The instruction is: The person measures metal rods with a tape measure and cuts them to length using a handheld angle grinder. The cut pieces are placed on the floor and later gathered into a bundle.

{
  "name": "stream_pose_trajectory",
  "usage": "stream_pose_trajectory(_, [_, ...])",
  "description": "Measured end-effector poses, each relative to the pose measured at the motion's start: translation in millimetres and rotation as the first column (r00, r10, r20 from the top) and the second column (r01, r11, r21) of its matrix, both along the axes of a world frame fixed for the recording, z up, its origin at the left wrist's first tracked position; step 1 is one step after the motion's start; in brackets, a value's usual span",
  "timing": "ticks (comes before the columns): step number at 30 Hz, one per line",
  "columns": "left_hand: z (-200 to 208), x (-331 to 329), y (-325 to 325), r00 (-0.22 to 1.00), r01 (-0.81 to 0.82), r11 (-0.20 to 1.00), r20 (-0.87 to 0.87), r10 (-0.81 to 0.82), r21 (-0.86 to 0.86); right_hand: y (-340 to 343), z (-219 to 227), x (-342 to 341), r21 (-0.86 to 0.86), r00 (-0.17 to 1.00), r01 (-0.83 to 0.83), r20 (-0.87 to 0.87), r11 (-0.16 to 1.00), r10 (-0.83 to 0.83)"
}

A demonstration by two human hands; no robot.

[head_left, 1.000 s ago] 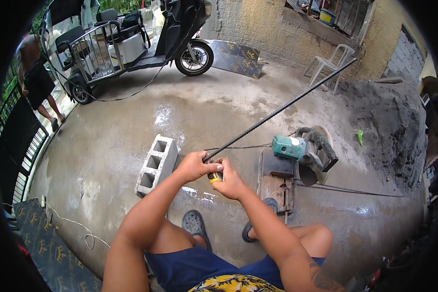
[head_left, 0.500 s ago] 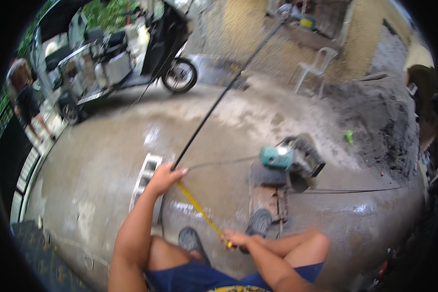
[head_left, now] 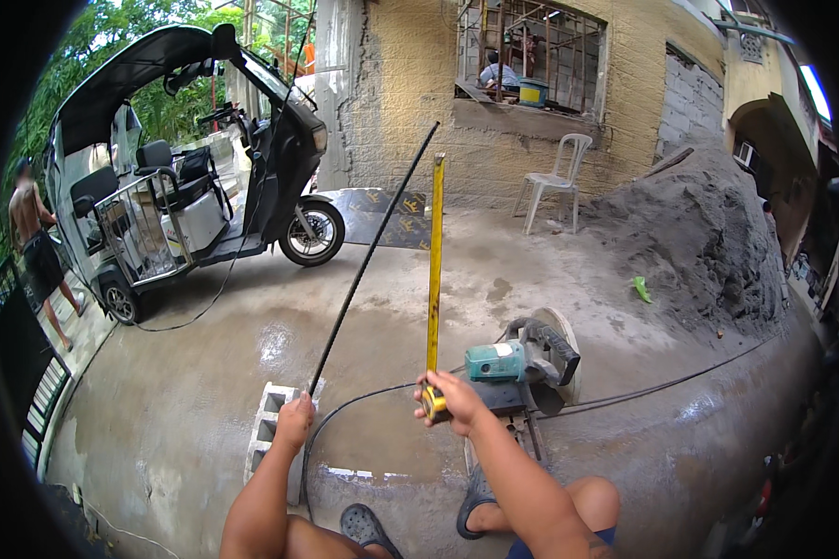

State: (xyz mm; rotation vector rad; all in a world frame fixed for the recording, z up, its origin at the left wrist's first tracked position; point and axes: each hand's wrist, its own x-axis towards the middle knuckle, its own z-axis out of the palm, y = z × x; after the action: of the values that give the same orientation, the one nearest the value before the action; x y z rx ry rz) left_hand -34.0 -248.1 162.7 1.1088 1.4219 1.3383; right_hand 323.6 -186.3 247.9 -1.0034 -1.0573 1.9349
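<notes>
My left hand [head_left: 295, 421] is closed round the lower end of a long dark rebar rod [head_left: 371, 256], which slants up and away to the right. Right beside that hand stands a grey hollow concrete block [head_left: 267, 430]. In my right hand [head_left: 452, 402] is a yellow and black tape measure [head_left: 433, 402], its yellow blade [head_left: 435, 270] drawn out and pointing nearly straight up. The blade's tip is apart from the rod. Just beyond my right hand sits a teal cut-off saw [head_left: 496, 361] with a large disc, on a low metal stand.
Dark cables [head_left: 653, 384] run across the wet concrete floor. Farther off are a three-wheeled vehicle [head_left: 205, 200], a white plastic chair [head_left: 555, 182] and a heap of grey sand [head_left: 699, 233]. Another person [head_left: 35, 238] stands at the far left. A barred window [head_left: 531, 56] opens in the yellow wall.
My right hand has moved up and forward with the tape measure, away from my foot. The blade no longer reaches my left hand and now points upward. The view has tilted up.
</notes>
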Motion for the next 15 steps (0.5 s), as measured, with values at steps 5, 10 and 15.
stream_pose_trajectory(5, [-2, 9, 7, 0.999, 0.049, 0.999, -0.009, -0.049, 0.024, 12, 50, 4, 0.027, 0.995, -0.013, -0.098, 1.000, 0.016])
stream_pose_trajectory(10, [6, 22, 8, 0.996, 0.087, 0.996, 0.007, -0.087, 0.025, 4, 53, 8, 0.016, 0.976, -0.017, -0.215, 1.000, 0.020])
stream_pose_trajectory(15, [10, 22, 5, 0.993, 0.108, 0.993, 0.045, -0.110, 0.050, 5, 63, 7, 0.037, 0.973, -0.023, -0.231, 0.999, 0.031])
